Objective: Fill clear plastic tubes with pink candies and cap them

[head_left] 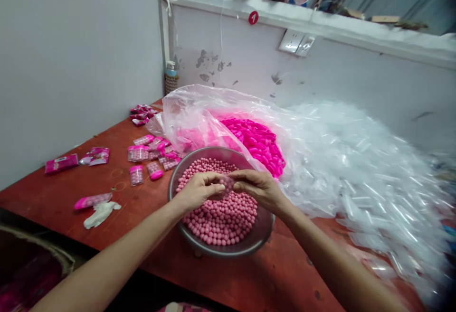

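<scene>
Over the bowl, a small clear plastic container [227,186] with pink balls in it is held between both hands. My left hand [197,189] pinches its left side between thumb and fingers. On the other side, the fingers and thumb of my right hand [259,186] close on it. The grey metal-looking bowl [265,241] below holds a heap of pink balls [224,222]. Just behind the bowl, bright pink caps [258,143] lie in an open clear plastic bag [199,98]. The container's upper end is partly hidden by my fingers.
Empty clear containers [356,169] are heaped on the right. Filled pink-capped containers [136,175] lie left of the bowl on the red table [142,229], near pink packets [61,164] and a white scrap [101,213]. A shelf [285,13] runs along the wall.
</scene>
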Available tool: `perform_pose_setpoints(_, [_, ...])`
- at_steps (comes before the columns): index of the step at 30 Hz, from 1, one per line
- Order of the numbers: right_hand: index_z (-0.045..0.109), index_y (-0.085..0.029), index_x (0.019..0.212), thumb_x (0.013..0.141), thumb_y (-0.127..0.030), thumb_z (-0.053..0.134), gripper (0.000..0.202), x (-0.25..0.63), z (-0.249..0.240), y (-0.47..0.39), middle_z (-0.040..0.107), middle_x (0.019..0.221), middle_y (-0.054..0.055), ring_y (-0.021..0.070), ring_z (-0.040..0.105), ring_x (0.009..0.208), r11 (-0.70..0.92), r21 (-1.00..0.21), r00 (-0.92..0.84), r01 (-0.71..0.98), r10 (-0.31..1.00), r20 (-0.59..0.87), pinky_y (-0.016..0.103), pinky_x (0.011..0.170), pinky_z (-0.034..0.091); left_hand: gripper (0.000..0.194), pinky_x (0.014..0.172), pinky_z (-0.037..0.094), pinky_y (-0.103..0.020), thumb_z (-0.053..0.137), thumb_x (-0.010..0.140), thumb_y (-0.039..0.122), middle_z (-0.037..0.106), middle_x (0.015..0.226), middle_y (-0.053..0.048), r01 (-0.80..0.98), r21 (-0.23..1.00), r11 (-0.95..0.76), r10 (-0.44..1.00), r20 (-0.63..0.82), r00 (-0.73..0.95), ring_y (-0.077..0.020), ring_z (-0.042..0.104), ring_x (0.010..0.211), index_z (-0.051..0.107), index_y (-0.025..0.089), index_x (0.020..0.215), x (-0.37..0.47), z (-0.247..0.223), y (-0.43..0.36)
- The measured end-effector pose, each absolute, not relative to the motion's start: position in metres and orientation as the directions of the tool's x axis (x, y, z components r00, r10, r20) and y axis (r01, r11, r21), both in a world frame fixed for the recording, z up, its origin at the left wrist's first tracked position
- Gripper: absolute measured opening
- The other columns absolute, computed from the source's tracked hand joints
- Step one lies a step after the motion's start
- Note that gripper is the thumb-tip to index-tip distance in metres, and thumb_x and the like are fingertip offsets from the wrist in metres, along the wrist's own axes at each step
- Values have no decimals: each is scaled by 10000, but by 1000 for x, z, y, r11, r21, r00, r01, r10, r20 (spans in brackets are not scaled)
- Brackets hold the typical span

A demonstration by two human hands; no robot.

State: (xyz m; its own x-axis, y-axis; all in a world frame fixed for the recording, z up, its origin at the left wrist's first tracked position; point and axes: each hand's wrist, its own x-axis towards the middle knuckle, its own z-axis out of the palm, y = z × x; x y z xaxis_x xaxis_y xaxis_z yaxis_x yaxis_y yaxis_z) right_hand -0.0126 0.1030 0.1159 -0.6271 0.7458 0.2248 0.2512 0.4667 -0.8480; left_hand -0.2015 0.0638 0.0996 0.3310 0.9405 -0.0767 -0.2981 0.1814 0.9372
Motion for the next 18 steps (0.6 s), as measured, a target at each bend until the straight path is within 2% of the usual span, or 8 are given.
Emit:
perform_pose_setpoints(4, [575, -252, 1143, 856, -288, 481, 304, -14, 126, 99, 622, 977, 48, 164, 577, 891, 644, -687, -743, 336, 630, 226, 290, 787, 458, 215, 709, 458, -261, 669, 673, 218, 632, 760, -27, -295, 941, 165, 922, -41, 385, -126, 581, 699, 663, 110, 859, -201, 96, 65])
perform_pose_setpoints(6, [526, -264, 1199, 858, -285, 479, 345, -14, 131, 95, 593, 1015, 53, 161, 553, 929, 670, -651, -769, 358, 607, 201, 290, 814, 441, 230, 730, 462, -268, 643, 702, 219, 643, 799, -35, -278, 951, 136, 922, -19, 388, -140, 587, 739, 659, 122, 910, -200, 96, 66])
perform_pose_setpoints(8, [477, -267, 1241, 848, -297, 496, 394, -13, 133, 93, 581, 1055, 51, 152, 550, 926, 629, -695, -747, 349, 635, 200, 283, 810, 443, 251, 750, 467, -275, 632, 716, 222, 653, 831, -34, -252, 961, 110, 939, -17, 344, -153, 591, 775, 652, 145, 954, -200, 98, 66])
perform_pose_setpoints(11, [415, -258, 1276, 847, -310, 493, 439, -3, 129, 101, 604, 1013, 33, 126, 584, 819, 501, -812, -648, 301, 732, 211, 254, 718, 475, 250, 777, 477, -285, 621, 735, 253, 664, 897, -40, -201, 976, 89, 971, -40, 238, -181, 594, 854, 654, 171, 969, -201, 101, 64])
perform_pose_setpoints(13, [479, -229, 1214, 840, -321, 495, 385, 12, 124, 119, 629, 924, 22, 123, 600, 753, 465, -816, -548, 344, 805, 227, 246, 669, 485, 245, 795, 480, -291, 600, 758, 277, 666, 949, -46, -173, 982, 73, 978, -37, 203, -194, 590, 901, 657, 187, 978, -202, 102, 62])
perform_pose_setpoints(15, [573, -201, 1084, 836, -340, 485, 298, 32, 120, 147, 652, 845, 20, 134, 612, 721, 457, -708, -403, 538, 877, 260, 250, 655, 489, 242, 797, 483, -288, 593, 766, 286, 668, 976, -47, -128, 991, 46, 977, -18, 214, -200, 594, 910, 662, 205, 983, -203, 101, 60])
perform_pose_setpoints(18, [621, -187, 977, 855, -316, 422, 267, 59, 118, 200, 674, 808, 33, 157, 625, 712, 347, -467, -209, 814, 924, 321, 274, 659, 488, 229, 770, 490, -263, 602, 761, 296, 677, 969, -46, -50, 999, 9, 971, 3, 238, -204, 600, 903, 677, 220, 963, -203, 100, 59])
